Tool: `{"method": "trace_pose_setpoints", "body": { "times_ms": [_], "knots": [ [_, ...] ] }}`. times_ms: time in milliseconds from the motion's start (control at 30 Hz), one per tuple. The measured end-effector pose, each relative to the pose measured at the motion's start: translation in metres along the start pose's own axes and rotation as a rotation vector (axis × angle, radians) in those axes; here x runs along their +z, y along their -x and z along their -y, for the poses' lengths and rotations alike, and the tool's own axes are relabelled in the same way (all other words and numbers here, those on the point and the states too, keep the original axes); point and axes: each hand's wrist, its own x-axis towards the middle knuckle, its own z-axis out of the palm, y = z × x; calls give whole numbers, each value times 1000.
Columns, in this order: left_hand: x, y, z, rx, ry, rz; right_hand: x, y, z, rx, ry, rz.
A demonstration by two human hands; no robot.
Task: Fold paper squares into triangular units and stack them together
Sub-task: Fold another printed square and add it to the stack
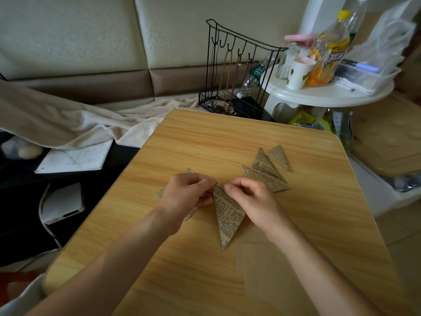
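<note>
A folded triangle of newsprint paper (227, 215) stands between my hands over the wooden table (227, 137), its long point aimed toward me. My left hand (186, 192) pinches its top corner from the left. My right hand (250, 197) pinches the same corner area from the right, fingers curled. Under my left hand lies a flat stack of newsprint squares (160, 192), mostly hidden. A loose pile of finished triangular units (266, 172) rests on the table just beyond my right hand.
A sheet of plain brown paper (262, 265) lies on the table under my right forearm. A black wire rack (237, 71) stands past the far edge. A white round side table (328, 92) with bottles and a cup is at the back right. An open notebook (75, 156) lies at the left.
</note>
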Motion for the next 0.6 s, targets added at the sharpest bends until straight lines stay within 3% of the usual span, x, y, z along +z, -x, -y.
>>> {"method": "trace_pose_setpoints", "body": {
  "times_ms": [500,600],
  "knots": [
    [2,3,2,-22,-28,99,6,0,-3,-14,13,-1],
    [-1,2,1,-21,-12,55,3,-1,-3,-4,9,0]
  ]
}}
